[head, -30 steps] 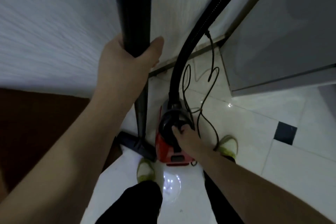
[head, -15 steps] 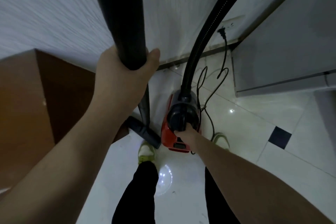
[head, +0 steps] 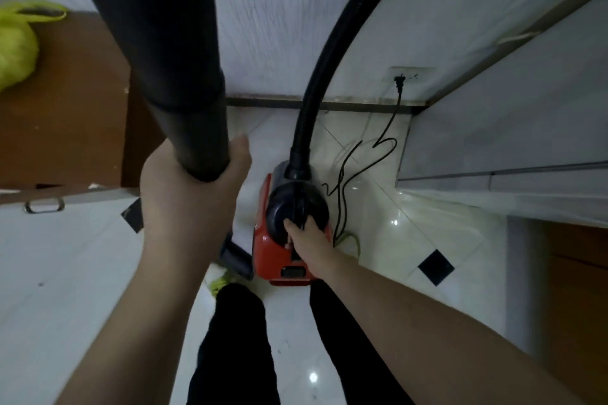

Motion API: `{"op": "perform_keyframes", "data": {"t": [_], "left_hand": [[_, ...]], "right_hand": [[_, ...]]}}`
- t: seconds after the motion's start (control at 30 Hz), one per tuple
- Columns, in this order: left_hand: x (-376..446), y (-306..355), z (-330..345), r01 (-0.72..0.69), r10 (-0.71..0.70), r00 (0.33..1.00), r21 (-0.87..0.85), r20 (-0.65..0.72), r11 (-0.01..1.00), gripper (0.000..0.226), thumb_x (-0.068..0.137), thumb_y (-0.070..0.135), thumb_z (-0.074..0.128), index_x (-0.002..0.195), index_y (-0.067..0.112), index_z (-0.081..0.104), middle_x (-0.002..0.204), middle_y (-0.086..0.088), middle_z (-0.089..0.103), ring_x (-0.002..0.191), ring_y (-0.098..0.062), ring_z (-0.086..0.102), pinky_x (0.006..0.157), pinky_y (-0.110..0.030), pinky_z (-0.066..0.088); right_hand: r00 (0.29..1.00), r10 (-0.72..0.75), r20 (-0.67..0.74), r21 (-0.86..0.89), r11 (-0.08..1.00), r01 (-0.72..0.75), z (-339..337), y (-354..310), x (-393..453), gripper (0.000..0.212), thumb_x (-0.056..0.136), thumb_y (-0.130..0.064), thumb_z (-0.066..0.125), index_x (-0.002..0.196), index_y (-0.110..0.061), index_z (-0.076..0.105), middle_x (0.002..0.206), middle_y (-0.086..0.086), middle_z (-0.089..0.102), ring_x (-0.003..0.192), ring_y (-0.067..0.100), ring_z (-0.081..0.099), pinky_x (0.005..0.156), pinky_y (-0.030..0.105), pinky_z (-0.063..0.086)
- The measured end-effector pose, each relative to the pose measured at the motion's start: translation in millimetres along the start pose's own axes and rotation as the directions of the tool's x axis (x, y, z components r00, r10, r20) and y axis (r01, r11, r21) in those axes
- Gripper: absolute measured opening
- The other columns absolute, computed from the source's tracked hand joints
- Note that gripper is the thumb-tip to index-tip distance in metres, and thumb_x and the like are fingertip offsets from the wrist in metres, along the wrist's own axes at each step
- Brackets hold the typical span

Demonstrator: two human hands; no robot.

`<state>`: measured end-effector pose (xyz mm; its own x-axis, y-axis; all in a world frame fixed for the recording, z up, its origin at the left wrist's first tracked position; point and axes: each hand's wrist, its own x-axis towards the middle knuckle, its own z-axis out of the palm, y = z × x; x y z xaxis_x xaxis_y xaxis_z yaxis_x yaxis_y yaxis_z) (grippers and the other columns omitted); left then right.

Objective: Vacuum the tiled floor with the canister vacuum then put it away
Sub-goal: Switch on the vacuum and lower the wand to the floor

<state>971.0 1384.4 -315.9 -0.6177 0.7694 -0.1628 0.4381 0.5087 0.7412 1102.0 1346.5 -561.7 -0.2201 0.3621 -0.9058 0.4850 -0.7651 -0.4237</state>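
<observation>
The red and black canister vacuum (head: 273,250) stands on the white tiled floor (head: 394,240) close to the wall. My right hand (head: 307,237) grips the black handle on top of the canister. My left hand (head: 190,200) grips the black wand (head: 171,59), which rises upright toward the camera. The floor nozzle (head: 237,258) shows just below my left wrist, beside the canister. A ribbed black hose (head: 332,52) curves up from the canister's front. Its black power cord (head: 368,161) runs across the tiles to a plug in the wall socket (head: 409,74).
A brown wooden cabinet (head: 65,108) with a yellow-green bag (head: 16,46) on top stands at the left. A grey cabinet (head: 510,115) fills the right side. My legs and a yellow-green shoe (head: 218,279) are below the vacuum. Small black inset tiles (head: 436,266) dot the floor.
The view has swung left and upward, bringing the wall socket, plug and cabinet top into sight. Both hands keep their grips; the canister sits a little nearer the wall.
</observation>
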Motion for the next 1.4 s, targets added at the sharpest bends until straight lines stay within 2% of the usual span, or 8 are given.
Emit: {"op": "perform_keyframes", "data": {"t": [0.17,0.4,0.53,0.7,0.83,1.07,1.23,1.4], "left_hand": [[-33.6,-19.3,-23.5,0.11,-0.101,0.991,0.107,-0.084,0.988,0.035,0.085,0.037,0.061,0.079,0.003,0.06,0.064,-0.013,0.057,0.065,-0.02,0.053,0.046,-0.021,0.039],[-84.5,-84.3,-49.1,0.264,-0.245,0.948,0.07,-0.201,0.962,0.031,0.085,0.038,0.066,0.079,0.008,0.057,0.059,-0.001,0.051,0.05,-0.011,0.049,0.041,-0.013,0.033],[-131.8,-121.5,-72.0,0.35,-0.333,0.924,0.059,-0.19,0.935,0.04,0.082,0.04,0.066,0.075,0.003,0.056,0.057,-0.004,0.051,0.049,-0.013,0.047,0.045,-0.02,0.031],[-189.6,-139.2,-93.7,0.418,-0.406,0.895,0.035,-0.185,0.908,0.041,0.084,0.04,0.066,0.077,0.0,0.057,0.056,-0.008,0.05,0.047,-0.019,0.046,0.046,-0.024,0.031],[-227.6,-143.8,-101.9,0.41,-0.401,0.902,0.02,-0.162,0.912,0.037,0.085,0.038,0.064,0.079,0.002,0.058,0.06,-0.011,0.054,0.05,-0.023,0.049,0.048,-0.025,0.035],[-285.0,-151.3,-96.6,0.437,-0.432,0.898,0.06,-0.087,0.897,0.043,0.087,0.034,0.063,0.065,-0.002,0.05,0.034,-0.001,0.048,0.036,-0.013,0.046,0.047,-0.025,0.029],[-311.5,-165.8,-71.1,0.395,-0.386,0.919,0.165,-0.084,0.904,0.05,0.086,0.038,0.06,0.066,-0.006,0.049,0.059,-0.024,0.055,0.05,-0.026,0.041,0.048,-0.028,0.033],[-343.3,-162.7,-34.1,0.402,-0.386,0.915,0.172,-0.119,0.899,0.043,0.085,0.034,0.063,0.071,-0.004,0.049,0.061,-0.019,0.048,0.052,-0.025,0.038,0.049,-0.028,0.032]], "right_hand": [[0.998,-0.024,-0.05,-0.005,1.0,0.024,18.8,36.3,-32.4,0.037,0.082,-0.051,0.057,0.107,-0.023,0.057,0.073,-0.012,0.051,0.08,0.02,0.054,0.078,0.033,0.044],[0.995,-0.084,-0.053,-0.017,0.996,0.083,42.1,90.0,-57.8,0.003,0.092,-0.021,0.055,0.09,-0.019,0.057,0.059,-0.003,0.053,0.051,0.012,0.05,0.057,0.029,0.044],[0.995,-0.102,-0.016,-0.035,0.994,0.101,52.7,112.3,-82.3,0.018,0.09,-0.017,0.055,0.073,-0.021,0.052,0.053,-0.003,0.046,0.048,0.014,0.043,0.056,0.034,0.039],[0.988,-0.153,0.02,-0.151,0.976,0.155,52.9,126.7,-125.1,0.022,0.089,-0.019,0.058,0.068,-0.021,0.053,0.057,-0.002,0.05,0.05,0.012,0.049,0.052,0.029,0.044],[0.97,-0.242,0.036,-0.393,0.889,0.237,60.3,142.3,-153.1,0.021,0.076,-0.043,0.06,0.075,-0.022,0.064,0.07,0.0,0.066,0.072,0.02,0.066,0.068,0.04,0.056],[0.961,-0.275,0.016,-0.568,0.789,0.235,14.6,199.1,-185.6,0.025,0.087,-0.031,0.059,0.082,-0.007,0.064,0.077,0.005,0.067,0.071,0.014,0.062,0.063,0.026,0.047],[0.969,-0.248,-0.006,-0.644,0.742,0.186,-42.4,249.0,-190.5,0.019,0.089,-0.028,0.059,0.075,-0.014,0.059,0.065,-0.007,0.056,0.066,0.012,0.056,0.055,0.024,0.04],[0.979,-0.201,0.043,-0.72,0.673,0.17,-103.8,305.5,-190.0,0.02,0.089,-0.03,0.058,0.071,-0.026,0.052,0.069,-0.004,0.059,0.075,0.021,0.062,0.064,0.031,0.046]]}}
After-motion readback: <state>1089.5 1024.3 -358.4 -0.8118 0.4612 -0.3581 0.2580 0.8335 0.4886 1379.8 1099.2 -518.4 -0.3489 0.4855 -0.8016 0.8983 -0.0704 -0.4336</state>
